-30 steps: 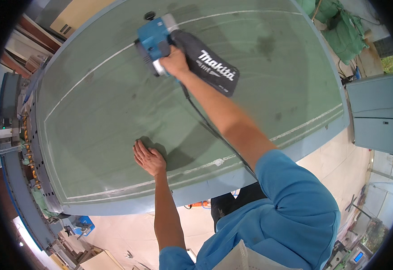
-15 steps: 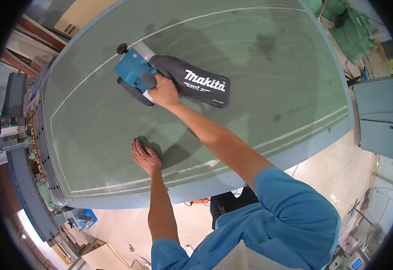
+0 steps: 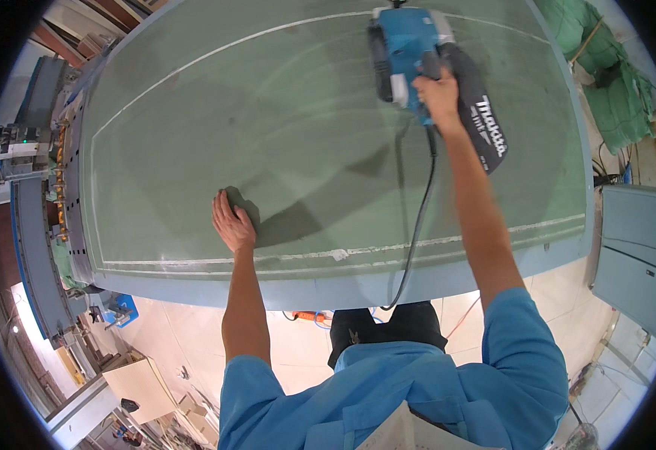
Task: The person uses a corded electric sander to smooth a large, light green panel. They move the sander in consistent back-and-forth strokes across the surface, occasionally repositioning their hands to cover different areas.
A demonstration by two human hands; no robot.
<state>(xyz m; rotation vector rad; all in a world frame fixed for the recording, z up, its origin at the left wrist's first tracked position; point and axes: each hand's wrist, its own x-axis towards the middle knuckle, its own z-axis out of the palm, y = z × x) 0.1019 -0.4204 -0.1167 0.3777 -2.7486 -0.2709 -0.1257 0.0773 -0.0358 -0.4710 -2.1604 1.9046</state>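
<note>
A blue shirt fills the lower edge. Past it, a black cord dips over the near side of the green surface. The left hand lies palm down there, fingers extended. Farther out, the right hand is clamped on the handle of a blue sander (its black dust bag slants alongside), at the far white line. Green sacks sit beyond, rightward.

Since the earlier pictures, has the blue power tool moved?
Yes, rightward. The body of the blue power tool, in the right hand, was left of the pale blotch on the green table; now it is right of it.
</note>
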